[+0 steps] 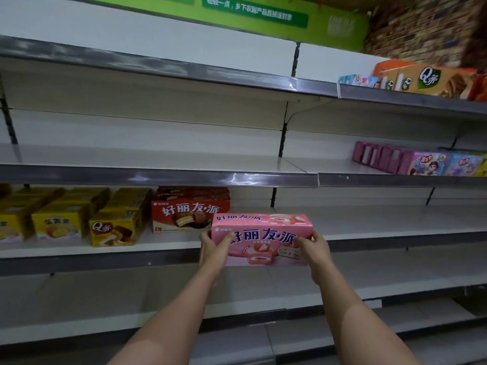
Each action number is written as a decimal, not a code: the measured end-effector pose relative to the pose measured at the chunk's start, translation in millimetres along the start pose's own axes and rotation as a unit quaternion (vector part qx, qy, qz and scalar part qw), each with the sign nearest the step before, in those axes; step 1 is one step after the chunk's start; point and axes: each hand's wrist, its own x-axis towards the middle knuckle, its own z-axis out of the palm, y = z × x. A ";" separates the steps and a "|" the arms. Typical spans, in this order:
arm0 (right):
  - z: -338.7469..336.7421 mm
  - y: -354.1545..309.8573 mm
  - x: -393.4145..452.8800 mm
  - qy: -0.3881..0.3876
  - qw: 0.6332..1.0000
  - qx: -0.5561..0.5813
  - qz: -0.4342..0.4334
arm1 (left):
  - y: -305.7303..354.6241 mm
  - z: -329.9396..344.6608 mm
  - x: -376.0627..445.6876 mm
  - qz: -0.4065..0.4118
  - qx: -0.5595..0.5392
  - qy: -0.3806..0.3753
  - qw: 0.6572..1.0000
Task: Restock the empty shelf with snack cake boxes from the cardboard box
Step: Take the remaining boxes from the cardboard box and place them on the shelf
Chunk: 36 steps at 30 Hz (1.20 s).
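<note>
A pink snack cake box (263,239) with strawberry pictures is held level in front of the third shelf (369,233). My left hand (213,247) grips its left end and my right hand (315,250) grips its right end, thumbs on the front face. The box hangs just right of a red snack cake box (184,214) standing on that shelf. The cardboard box is out of view.
Yellow cake boxes (113,225) fill the shelf's left part. Purple boxes (411,162) sit on the shelf above at right, tan and orange boxes (427,80) on the top shelf at right. Bare white shelf boards run below and to the right.
</note>
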 end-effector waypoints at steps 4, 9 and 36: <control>-5.4 0.8 26.8 0.002 1.000 0.026 0.018 | 1.4 17.2 19.9 -0.007 0.018 -0.001 1.000; -18.2 4.5 59.9 -0.009 0.998 0.062 0.014 | -3.6 43.3 41.4 -0.018 0.048 -0.003 0.999; -18.3 28.1 212.9 -0.139 0.989 0.041 0.009 | -33.2 136.6 136.2 -0.056 0.038 0.083 0.994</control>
